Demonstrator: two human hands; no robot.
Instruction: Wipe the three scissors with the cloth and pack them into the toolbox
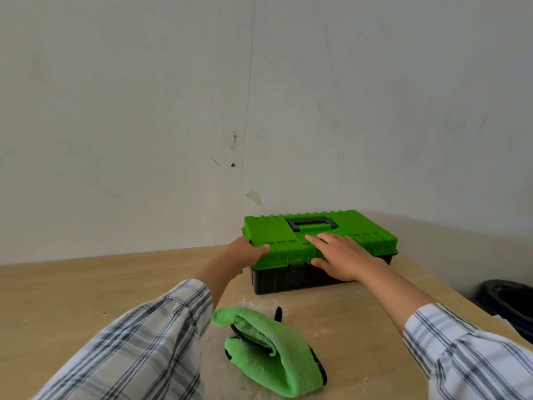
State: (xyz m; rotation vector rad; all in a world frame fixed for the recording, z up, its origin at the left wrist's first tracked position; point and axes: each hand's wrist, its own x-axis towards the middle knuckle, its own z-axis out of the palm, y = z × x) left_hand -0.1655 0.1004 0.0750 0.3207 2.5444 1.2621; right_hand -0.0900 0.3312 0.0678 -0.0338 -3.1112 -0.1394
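- One toolbox (274,232), green lid down on its black base, stands on the table (86,284); its contents are hidden.
- Left hand (245,252) grips the lid's left front corner; right hand (340,255) lies flat on the lid, fingers spread.
- One green cloth (277,356) lies folded near the toolbox.

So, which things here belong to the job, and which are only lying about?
For the job: toolbox, lid down, left hand gripping its left end, right hand flat on the lid; green cloth, folded on the table.
Lying about: dark tub past the table's right side; small black tip behind the cloth, too little showing to name. No scissors plainly visible.
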